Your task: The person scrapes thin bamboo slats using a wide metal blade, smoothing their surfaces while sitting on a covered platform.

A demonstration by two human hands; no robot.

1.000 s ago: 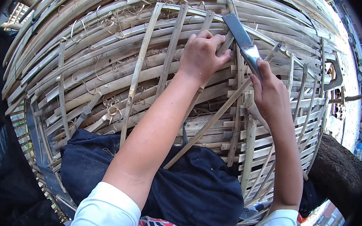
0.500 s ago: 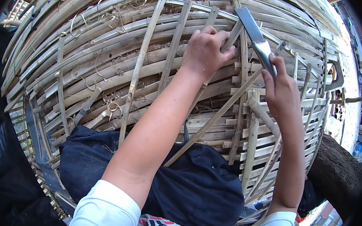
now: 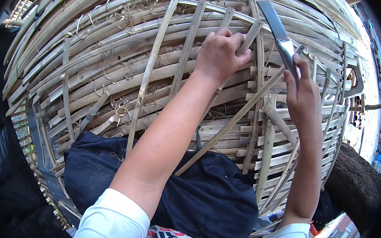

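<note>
While L hand [image 3: 223,53] is curled round bamboo strip [image 3: 251,35], R hand [image 3: 304,93] is closed w/ metal knife [image 3: 283,42] in grip.

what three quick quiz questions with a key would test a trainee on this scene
1. Multiple choice: what does the right grip hold?
a) a cup
b) a metal blade
c) a rope
2. True or false: the left grip is empty.
3. Which lies higher in the picture, the metal blade or the dark cloth?

Key: 1. b. 2. False, it is closed around a bamboo strip. 3. The metal blade.
</note>
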